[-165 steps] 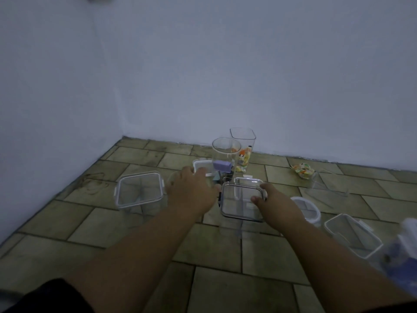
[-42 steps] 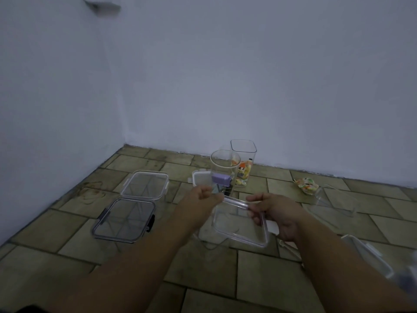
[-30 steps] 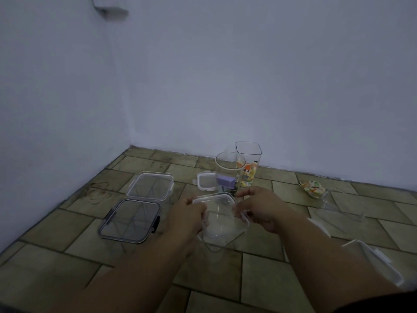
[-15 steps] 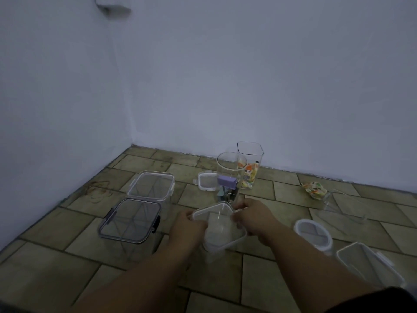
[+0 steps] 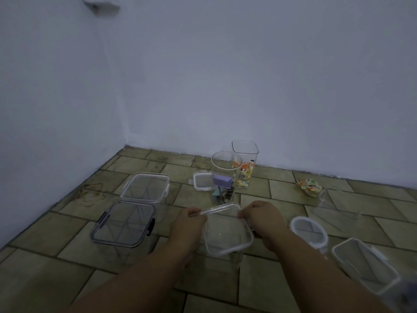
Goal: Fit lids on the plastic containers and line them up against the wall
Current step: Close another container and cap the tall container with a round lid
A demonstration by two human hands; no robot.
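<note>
We see the left hand (image 5: 188,224) and right hand (image 5: 262,219) both clamped on a clear square lid (image 5: 226,229), held over a container (image 5: 228,259) on the tiled floor (image 5: 67,279).

Wall fixture (image 5: 102,6) cut off by the top edge.

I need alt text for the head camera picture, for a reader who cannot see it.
Two bare hands, left and right, hold a clear square lid over a container on a tiled floor near a white wall. Two lidded boxes sit to the left, two tall open jars stand behind, and more containers lie to the right.
</note>
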